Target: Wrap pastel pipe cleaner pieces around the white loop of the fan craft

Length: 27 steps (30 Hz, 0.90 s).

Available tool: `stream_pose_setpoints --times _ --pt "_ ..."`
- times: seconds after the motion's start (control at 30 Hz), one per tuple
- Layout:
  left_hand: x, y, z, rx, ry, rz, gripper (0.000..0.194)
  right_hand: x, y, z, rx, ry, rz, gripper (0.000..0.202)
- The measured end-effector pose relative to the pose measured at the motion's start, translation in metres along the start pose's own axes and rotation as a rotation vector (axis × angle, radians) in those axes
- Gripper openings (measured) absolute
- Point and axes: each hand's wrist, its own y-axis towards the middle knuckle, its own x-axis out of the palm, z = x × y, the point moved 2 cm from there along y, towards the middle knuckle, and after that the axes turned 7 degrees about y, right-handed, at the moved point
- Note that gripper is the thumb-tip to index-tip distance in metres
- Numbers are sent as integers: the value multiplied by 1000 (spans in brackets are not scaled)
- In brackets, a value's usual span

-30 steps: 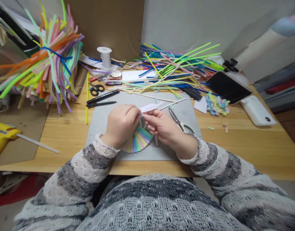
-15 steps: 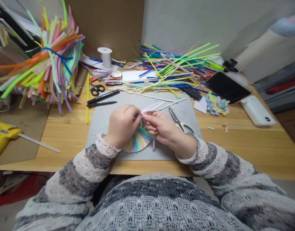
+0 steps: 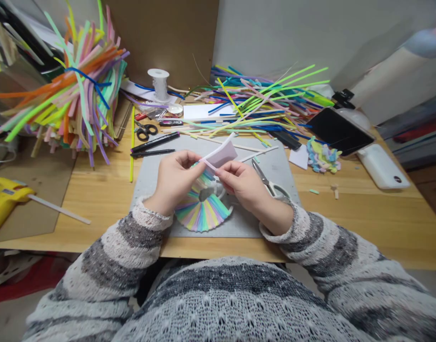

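A small pale lilac piece of card with white pipe cleaner along its edges is held up between my hands. My left hand pinches its left corner with thumb and fingers. On the lower right edge, my right hand has thumb and forefinger closed. Beneath them a pastel-striped, fan-shaped pipe cleaner piece lies on the grey cutting mat; its upper part is partly covered by my left hand. Grey-bladed scissors rest just right of my right hand.
Loose pipe cleaners are heaped at the back, and a tied bundle stands at left. Black markers, small black scissors and a wire spool lie behind. A yellow glue gun sits far left, a phone right.
The card has turned from nearly edge-on to show its flat face. My hands have shifted slightly apart, and more of the striped fan shows beneath them.
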Motion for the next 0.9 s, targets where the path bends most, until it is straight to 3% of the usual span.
stream_pose_setpoints --times 0.13,0.4,0.53,0.7,0.9 --pt "-2 4 -3 -60 -130 19 24 -4 2 1 53 61 -39 29" --pt "-4 3 5 -154 -174 14 22 -5 6 4 216 101 -63 36" --pt "-4 3 8 -179 -213 -6 19 -3 5 4 205 109 -101 36" --pt "-5 5 7 -201 -263 -46 17 -3 4 3 129 35 -47 35" --pt "-5 6 5 -203 -283 -75 21 -2 4 5 193 60 -124 39"
